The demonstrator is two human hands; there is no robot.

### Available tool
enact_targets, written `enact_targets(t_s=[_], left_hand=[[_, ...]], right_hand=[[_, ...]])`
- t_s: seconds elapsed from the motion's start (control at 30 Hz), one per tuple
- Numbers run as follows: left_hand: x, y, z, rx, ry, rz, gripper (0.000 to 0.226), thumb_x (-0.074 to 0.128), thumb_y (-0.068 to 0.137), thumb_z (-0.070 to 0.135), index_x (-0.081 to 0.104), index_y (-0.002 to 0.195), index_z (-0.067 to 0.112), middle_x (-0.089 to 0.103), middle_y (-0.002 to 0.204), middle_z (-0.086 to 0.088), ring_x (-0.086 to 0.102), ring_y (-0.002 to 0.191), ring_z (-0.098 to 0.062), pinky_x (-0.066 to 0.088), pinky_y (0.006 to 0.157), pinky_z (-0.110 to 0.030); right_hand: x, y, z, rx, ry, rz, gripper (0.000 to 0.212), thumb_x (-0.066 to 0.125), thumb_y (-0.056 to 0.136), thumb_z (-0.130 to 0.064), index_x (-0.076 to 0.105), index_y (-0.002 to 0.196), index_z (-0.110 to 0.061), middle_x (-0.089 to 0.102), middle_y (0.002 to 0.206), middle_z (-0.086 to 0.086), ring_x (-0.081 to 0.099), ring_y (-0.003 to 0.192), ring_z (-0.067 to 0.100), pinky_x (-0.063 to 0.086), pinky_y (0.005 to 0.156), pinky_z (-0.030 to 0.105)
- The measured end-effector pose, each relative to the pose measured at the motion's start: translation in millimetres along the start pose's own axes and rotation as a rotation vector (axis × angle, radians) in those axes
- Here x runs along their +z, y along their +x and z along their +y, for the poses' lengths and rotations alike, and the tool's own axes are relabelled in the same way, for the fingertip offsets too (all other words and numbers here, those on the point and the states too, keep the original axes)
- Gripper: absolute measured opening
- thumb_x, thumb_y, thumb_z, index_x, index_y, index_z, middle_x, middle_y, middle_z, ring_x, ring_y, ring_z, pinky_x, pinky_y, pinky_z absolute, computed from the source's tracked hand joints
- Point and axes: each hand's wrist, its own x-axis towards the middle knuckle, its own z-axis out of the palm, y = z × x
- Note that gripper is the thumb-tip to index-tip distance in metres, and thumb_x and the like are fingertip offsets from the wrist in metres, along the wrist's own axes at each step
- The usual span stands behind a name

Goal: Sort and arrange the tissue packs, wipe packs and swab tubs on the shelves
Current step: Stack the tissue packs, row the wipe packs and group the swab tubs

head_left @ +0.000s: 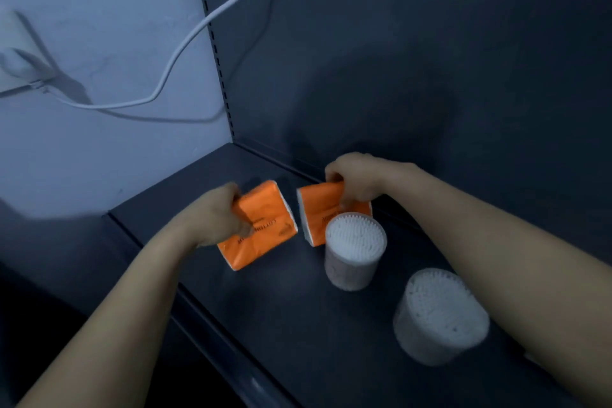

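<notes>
Fingers [238, 209] of both hands clamped on orange tissue packs [265, 225].

Two bare forearms reach forward from the bottom corners of the view and come close to each other. The left hand [220, 214] is turned with its back up, fingers curled in a closed grip on the left edge of a flat orange plastic tissue pack [261, 225]. The right hand [356, 180] is bent down at the wrist, its grip pinching the top edge of a second orange tissue pack [319, 209].
</notes>
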Motion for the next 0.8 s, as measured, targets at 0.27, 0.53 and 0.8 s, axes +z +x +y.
enact_targets(t_s=[0.27,0.53,0.8], left_hand=[[-3.0,-78.2,37.1,0.035,-0.286,0.479,0.039,0.070,0.076,0.017,0.044,0.105,0.012,0.052,0.087,-0.003,0.050,0.070,-0.017,0.039,0.055,-0.028],[16.7,-145.3,86.5,0.219,-0.510,0.568,0.045,0.071,0.078,0.032,0.053,0.114,0.013,0.060,0.099,0.000,0.059,0.081,-0.012,0.043,0.068,-0.025],[58.4,-180.2,166.5,0.514,-0.673,0.354,0.027,0.054,0.090,0.038,0.053,0.107,0.017,0.055,0.085,0.018,0.054,0.071,0.007,0.040,0.053,-0.005]], right_hand=[[-22.7,-83.6,2.8,-0.063,0.367,0.478,0.040,0.065,0.077,-0.017,0.043,0.111,-0.017,0.055,0.101,0.003,0.056,0.087,0.023,0.049,0.074,0.035],[-25.6,-188.5,11.0,0.036,0.610,0.629,0.036,0.068,0.082,-0.028,0.058,0.110,-0.008,0.063,0.103,0.004,0.060,0.091,0.018,0.048,0.077,0.029],[0.3,-334.8,34.0,0.451,0.665,0.921,0.020,0.065,0.083,-0.031,0.057,0.092,-0.016,0.058,0.081,-0.004,0.055,0.073,0.011,0.041,0.063,0.025]])
